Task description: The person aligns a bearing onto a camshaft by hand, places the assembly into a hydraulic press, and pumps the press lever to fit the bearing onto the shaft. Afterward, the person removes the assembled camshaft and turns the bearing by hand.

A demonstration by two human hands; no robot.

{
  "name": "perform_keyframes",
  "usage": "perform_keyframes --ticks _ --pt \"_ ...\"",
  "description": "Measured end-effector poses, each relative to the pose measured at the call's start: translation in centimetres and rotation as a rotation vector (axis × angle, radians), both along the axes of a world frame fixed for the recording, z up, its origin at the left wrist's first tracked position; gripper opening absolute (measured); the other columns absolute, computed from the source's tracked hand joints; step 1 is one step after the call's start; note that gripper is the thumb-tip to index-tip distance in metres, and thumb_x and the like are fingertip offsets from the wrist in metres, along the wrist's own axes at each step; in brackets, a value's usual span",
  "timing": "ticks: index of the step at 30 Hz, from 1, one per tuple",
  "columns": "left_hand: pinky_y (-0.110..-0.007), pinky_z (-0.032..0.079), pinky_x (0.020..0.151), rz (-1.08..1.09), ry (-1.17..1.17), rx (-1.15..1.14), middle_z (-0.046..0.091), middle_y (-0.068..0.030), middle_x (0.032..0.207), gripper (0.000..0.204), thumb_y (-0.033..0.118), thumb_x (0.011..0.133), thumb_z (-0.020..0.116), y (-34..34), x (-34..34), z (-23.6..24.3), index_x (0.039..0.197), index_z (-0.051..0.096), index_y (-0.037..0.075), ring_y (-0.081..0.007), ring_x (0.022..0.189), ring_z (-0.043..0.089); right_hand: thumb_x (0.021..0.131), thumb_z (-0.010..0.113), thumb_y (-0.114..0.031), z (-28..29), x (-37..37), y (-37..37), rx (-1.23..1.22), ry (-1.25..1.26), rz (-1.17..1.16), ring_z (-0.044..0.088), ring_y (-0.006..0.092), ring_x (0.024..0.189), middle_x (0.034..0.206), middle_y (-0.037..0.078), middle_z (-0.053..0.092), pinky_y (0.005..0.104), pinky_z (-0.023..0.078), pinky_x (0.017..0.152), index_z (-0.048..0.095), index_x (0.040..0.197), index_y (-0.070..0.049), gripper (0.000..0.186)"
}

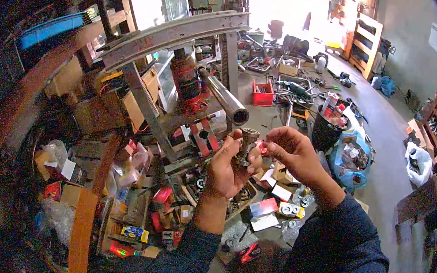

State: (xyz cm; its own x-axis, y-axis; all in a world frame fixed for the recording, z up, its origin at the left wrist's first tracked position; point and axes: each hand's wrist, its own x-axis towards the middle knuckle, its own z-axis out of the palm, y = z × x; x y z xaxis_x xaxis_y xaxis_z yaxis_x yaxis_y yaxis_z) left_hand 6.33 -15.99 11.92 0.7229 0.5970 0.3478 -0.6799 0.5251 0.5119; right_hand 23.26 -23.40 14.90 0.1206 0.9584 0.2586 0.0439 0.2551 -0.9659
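My left hand [226, 167] is closed around a short cylindrical metal part [249, 140], with a round top end and a wider ring lower down. It is upright, in front of the open end of a shiny metal tube [228, 101]. Just to the right, my right hand [294, 153] pinches a small red piece [262, 147] between thumb and fingers. The red piece is close beside the metal part; whether they touch I cannot tell. Behind them stands a steel press frame [176, 32] with a red bottle jack [186, 79].
Below my hands, a wooden tray [246, 200] holds metal parts amid opened boxes [265, 206]. A black bin [327, 128] and a blue bag [353, 160] stand to the right. Farther off are a red crate [262, 93] and scattered tools. Boxes and plastic wrapping crowd the left.
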Motion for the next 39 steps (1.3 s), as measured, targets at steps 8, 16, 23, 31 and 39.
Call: perform_keyframes --ticks 8,16,23,31,39 --pt "-0.028 0.037 0.055 -0.067 0.021 -0.083 0.045 -0.0028 0.07 0.038 0.038 0.097 0.045 0.8 0.2 -0.7 0.111 0.051 0.003 -0.0143 0.058 0.043 0.09 0.067 -0.02 -0.3 0.0 0.3 -0.012 -0.081 0.006 0.06 0.008 0.084 0.095 0.001 0.065 0.0236 0.048 0.071 0.058 0.108 -0.003 0.026" --pt "-0.025 0.037 0.055 -0.198 -0.095 -0.101 0.042 -0.0002 0.069 0.03 0.033 0.096 0.05 1.7 0.2 -1.5 0.104 0.05 0.004 -0.0115 0.056 0.04 0.09 0.066 -0.02 -0.6 0.0 0.5 -0.014 -0.107 0.01 0.059 0.0073 0.083 0.095 0.001 0.065 0.0236 0.047 0.069 0.059 0.108 -0.004 0.025" --pt "-0.031 0.048 0.08 0.303 0.527 0.711 0.064 -0.006 0.093 0.027 0.015 0.093 0.058 6.0 -1.7 -4.1 0.118 0.055 0.004 -0.0162 0.089 0.06 0.09 0.065 -0.015 -1.3 0.6 1.1 -0.146 -0.242 -0.03 0.062 0.0117 0.087 0.097 0.005 0.066 0.0275 0.05 0.08 0.059 0.111 0.0 0.027" --pt "-0.032 0.047 0.087 0.82 1.162 0.941 0.068 -0.01 0.105 0.037 0.01 0.081 0.068 14.8 -8.3 -12.2 0.116 0.062 0.001 -0.0185 0.095 0.063 0.089 0.065 -0.015 -4.2 1.1 2.2 -0.208 -0.433 0.135 0.064 0.0149 0.088 0.099 0.011 0.069 0.0308 0.051 0.081 0.059 0.111 0.003 0.028" --pt "-0.03 0.048 0.08 0.945 0.541 0.065 0.064 -0.0036 0.103 0.021 0.009 0.093 0.055 20.2 -6.3 -18.2 0.113 0.058 0.005 -0.014 0.091 0.059 0.084 0.069 -0.017 -7.7 1.1 4.5 -0.173 -0.791 0.132 0.066 0.0212 0.078 0.088 0.015 0.068 0.0347 0.052 0.071 0.06 0.104 0.001 0.028"
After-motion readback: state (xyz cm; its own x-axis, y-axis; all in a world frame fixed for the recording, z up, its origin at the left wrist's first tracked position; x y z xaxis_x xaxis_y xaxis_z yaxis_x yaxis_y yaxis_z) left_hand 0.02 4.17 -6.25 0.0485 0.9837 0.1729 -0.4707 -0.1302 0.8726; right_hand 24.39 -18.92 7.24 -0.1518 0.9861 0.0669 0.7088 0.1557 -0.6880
